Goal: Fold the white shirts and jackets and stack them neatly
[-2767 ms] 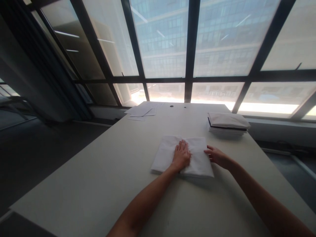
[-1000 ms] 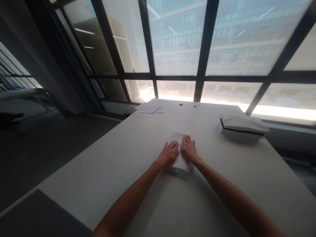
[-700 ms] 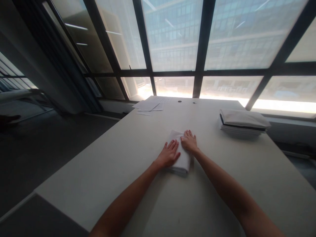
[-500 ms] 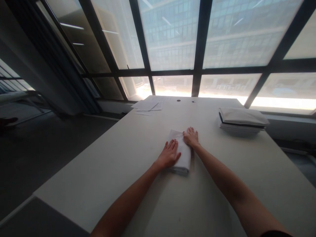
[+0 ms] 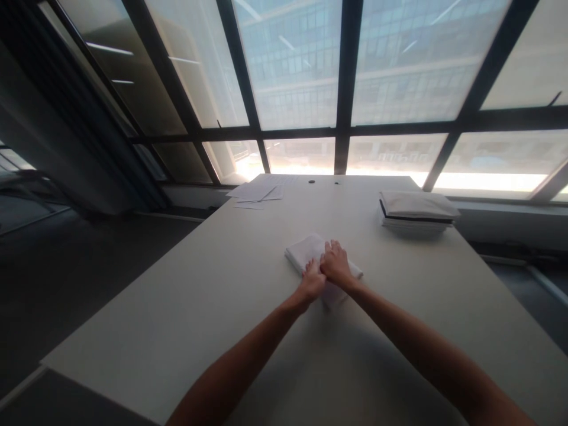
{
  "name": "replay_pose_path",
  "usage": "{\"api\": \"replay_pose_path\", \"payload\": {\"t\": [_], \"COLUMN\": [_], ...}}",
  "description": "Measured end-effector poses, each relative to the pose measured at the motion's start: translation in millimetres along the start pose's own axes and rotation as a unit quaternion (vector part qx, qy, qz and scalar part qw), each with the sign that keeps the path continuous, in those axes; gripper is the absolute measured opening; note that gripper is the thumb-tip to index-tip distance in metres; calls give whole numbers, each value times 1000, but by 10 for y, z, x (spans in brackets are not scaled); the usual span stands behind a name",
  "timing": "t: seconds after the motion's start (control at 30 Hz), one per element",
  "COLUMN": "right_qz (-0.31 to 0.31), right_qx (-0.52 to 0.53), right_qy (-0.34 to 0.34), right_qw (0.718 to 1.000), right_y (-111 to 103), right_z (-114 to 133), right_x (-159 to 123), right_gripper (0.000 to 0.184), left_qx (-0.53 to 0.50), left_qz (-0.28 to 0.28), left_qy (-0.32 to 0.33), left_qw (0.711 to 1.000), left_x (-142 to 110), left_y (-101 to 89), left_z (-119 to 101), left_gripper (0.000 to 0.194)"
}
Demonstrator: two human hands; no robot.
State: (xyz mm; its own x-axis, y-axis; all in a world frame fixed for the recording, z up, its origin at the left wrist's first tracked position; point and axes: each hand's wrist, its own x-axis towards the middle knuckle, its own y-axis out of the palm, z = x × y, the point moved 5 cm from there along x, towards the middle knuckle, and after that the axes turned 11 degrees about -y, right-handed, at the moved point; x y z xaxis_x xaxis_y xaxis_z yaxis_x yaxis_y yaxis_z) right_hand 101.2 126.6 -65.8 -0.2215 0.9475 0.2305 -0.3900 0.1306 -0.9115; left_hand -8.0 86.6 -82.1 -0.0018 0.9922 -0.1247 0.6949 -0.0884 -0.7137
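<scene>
While left hand (image 5: 313,280) and right hand (image 5: 335,264) meet, one folded white cloth (image 5: 306,248) lies between the table's (image 5: 177,307) side edges.
Both curl against it, perhaps to steady its folds; whether gripping, I can't tell. Beyond: one fabric stack (image 5: 418,207) by the right edge, at least three paper sheets (image 5: 255,192) near the far left corner.

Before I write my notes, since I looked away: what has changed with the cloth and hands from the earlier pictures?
The cloth, first wide, then a narrow strip, now lies askew. The left hand, no longer flat, has moved right, close to the right hand, which came nearer the person. Their grip is partly hidden. The stack and papers stayed put.
</scene>
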Motion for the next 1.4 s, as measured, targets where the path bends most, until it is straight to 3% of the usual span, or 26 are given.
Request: {"api": "replay_pose_path", "payload": {"t": [0.13, 0.23, 0.4, 0.5, 0.6, 0.7, 0.77, 0.87, 0.97, 1.13, 1.4], "right_qz": [-9, -41, -7, 39, 94, 134, 122, 42, 2, -29, -1], "right_qx": [-48, -78, -76, -30, 43, 88, 75, 28, 6, -33, -59], "right_qy": [15, 7, -62, -158, -279, -340, -305, -143, -26, -26, -14], "right_qw": [999, 996, 995, 986, 955, 927, 941, 988, 1000, 999, 998], "right_y": [13, 7, 43, -4, -136, -263, -288, -237, -85, 11, 4], "right_z": [143, 201, 148, -15, -227, -395, -440, -418, -297, -217, -381], "right_x": [-355, -457, -390, -308, -249, -173, -78, 48, 31, -118, -181], "right_gripper": [66, 70, 69, 71, 72, 65, 60, 51, 49, 55, 68], "left_qx": [57, 88, 180, 225, 254, 269, 276, 278, 269, 250, 277], "left_qz": [-69, -40, 53, 18, -51, -61, -44, -22, -13, -55, -108], "left_qy": [65, 138, 230, 215, 151, 105, 117, 172, 195, 157, 97], "left_qw": [994, 986, 955, 950, 954, 955, 953, 945, 943, 954, 950], "left_x": [181, 378, 498, 408, 259, 172, 186, 264, 320, 263, 269], "left_y": [-381, -440, -132, 49, 182, 272, 290, 271, 260, 207, -116], "left_z": [-188, -311, -327, -280, -250, -279, -339, -419, -394, -231, 82], "left_gripper": [69, 59, 49, 52, 58, 64, 63, 64, 72, 56, 65]}}
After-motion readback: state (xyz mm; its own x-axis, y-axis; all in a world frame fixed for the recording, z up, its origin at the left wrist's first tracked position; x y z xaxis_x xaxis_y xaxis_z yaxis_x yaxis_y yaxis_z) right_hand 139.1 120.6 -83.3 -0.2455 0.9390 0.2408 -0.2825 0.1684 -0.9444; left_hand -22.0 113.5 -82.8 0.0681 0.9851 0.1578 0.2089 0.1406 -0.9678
